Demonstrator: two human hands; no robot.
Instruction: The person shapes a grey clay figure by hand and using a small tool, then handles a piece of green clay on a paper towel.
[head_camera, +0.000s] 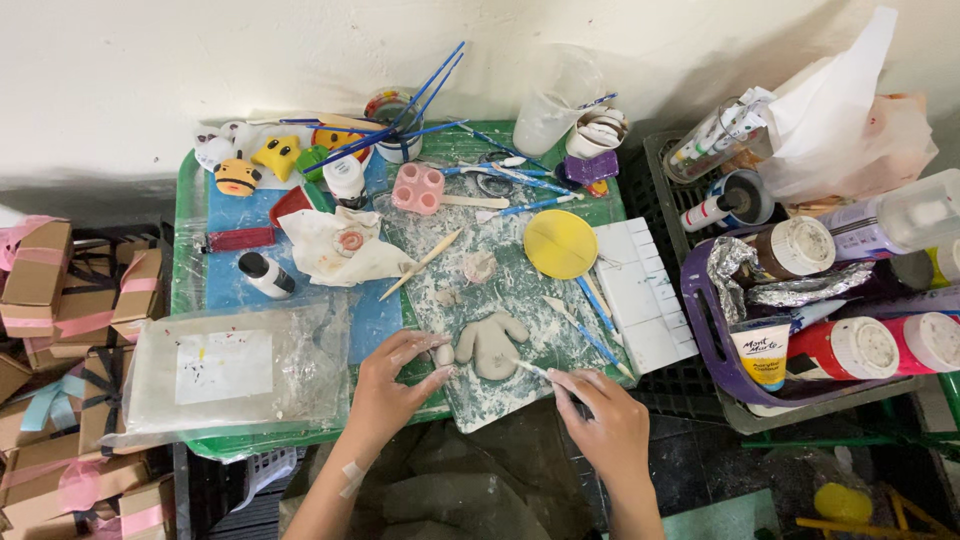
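Clay figure (492, 344) lies flat on the green mat (520, 290), near the mat's 6 o'clock edge, grey, with a rounded body and stubby arms.

Left hand (388, 395) at the figure's 9 o'clock: fingers spread, tips touching a small clay lump (444, 352) just beside the figure's left arm. White smears on the fingers.

Right hand (605, 425) at the figure's 4 o'clock: fingers pinched together on a thin tool (535, 371), its tip touching the figure's lower right edge.

Around the mat: yellow disc (560, 244) at 1 o'clock of the figure; wooden stick (420, 264) at 11 o'clock; pink mould (417, 188) and a cup of brushes (392, 122) toward 12 o'clock. White palette (645, 290) at 3 o'clock. Purple basket (705, 330) with paint tubes farther at 3 o'clock. Clear bag (235, 370) at 9 o'clock, well apart. Small painted figures (260, 160) at 11 o'clock, by the wall.
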